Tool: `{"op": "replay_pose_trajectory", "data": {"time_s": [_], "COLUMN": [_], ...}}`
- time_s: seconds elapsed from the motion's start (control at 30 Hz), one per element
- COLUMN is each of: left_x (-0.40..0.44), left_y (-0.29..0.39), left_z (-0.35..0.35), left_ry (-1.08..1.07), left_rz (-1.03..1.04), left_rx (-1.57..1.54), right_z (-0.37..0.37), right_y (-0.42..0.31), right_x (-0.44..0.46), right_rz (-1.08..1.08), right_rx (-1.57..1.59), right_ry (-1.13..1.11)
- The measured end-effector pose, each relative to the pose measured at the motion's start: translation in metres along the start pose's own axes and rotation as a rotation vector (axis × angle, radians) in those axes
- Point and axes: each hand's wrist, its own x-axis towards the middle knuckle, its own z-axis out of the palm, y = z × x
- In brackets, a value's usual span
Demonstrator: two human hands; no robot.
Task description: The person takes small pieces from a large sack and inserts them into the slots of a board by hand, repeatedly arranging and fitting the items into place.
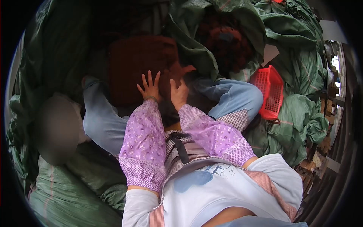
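Note:
My left hand [150, 87] is spread, its fingers apart, over the lower part of a dark red-brown block-like pile [141, 56] between my legs. My right hand [179, 93] is beside it, thumb raised and fingers extended, next to a reddish-brown piece [166, 81] that lies against the pile. I see nothing gripped in either hand. Shadow blurs the edges of the pile, and whether my left palm presses on it is hard to make out. An open green sack [181, 34] holding dark red items [227, 45] stands beyond my right hand.
A red plastic basket [271, 94] leans at the right beside my knee. Green woven sacks [68, 193] surround me on both sides. A pale flat piece [270, 54] lies near the open sack. Shelving or stacked material [329, 125] shows at the far right.

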Motion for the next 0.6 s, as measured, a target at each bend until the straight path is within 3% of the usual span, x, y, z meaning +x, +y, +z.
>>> {"op": "replay_pose_trajectory", "data": {"time_s": [0.27, 0.37, 0.43, 0.53, 0.57, 0.6], "left_x": [-0.002, -0.009, -0.016, 0.037, 0.013, 0.005], "left_y": [-0.001, -0.001, -0.004, -0.066, -0.052, -0.046], "left_z": [0.015, -0.01, -0.019, 0.035, 0.006, -0.011], "left_ry": [0.031, -0.029, -0.053, 0.161, 0.362, 0.297], "left_rz": [-0.017, 0.017, 0.06, 0.271, 0.104, 0.03], "left_rx": [0.169, 0.107, 0.111, -0.65, -0.829, -1.073], "right_z": [0.001, 0.023, 0.022, 0.016, 0.018, 0.018], "right_y": [-0.052, -0.034, -0.028, -0.033, -0.03, -0.027], "right_x": [0.037, 0.078, 0.088, 0.084, 0.08, 0.075], "right_rz": [-0.269, -0.242, -0.095, 0.081, 0.111, 0.143], "right_rx": [0.15, 0.091, 0.3, 0.474, 0.501, 0.528], "right_ry": [-0.053, -0.021, -0.196, -0.389, -0.411, -0.43]}}
